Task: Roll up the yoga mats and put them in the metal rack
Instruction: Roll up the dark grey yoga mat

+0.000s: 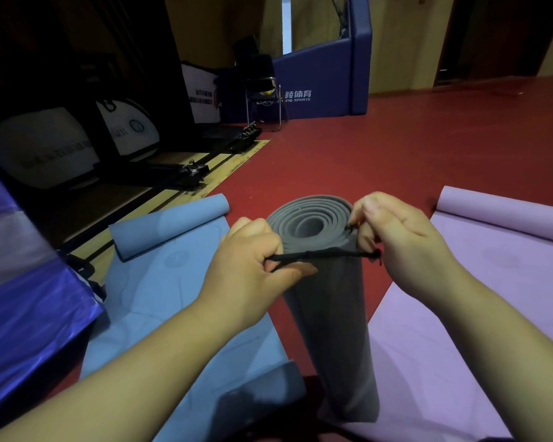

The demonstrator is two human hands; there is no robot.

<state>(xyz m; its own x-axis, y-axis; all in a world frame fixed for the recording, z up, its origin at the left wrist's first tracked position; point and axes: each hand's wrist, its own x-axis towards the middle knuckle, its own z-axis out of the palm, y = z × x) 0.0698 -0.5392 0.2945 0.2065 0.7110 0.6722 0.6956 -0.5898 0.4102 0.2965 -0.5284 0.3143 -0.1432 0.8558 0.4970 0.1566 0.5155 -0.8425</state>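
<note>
The rolled grey mat (328, 317) stands upright between my hands, its long axis vertical. My left hand (253, 269) and right hand (403, 244) each pinch one end of the black cord (320, 255), which stretches across the roll's near side just under its top rim, both hands equally close.

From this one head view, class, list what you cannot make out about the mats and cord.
In the head view: the cord behind the grey mat, hidden by the roll; the purple mat, cut by the right edge; the blue mat's near left part, under the left forearm; the metal rack, nowhere in frame.
</note>
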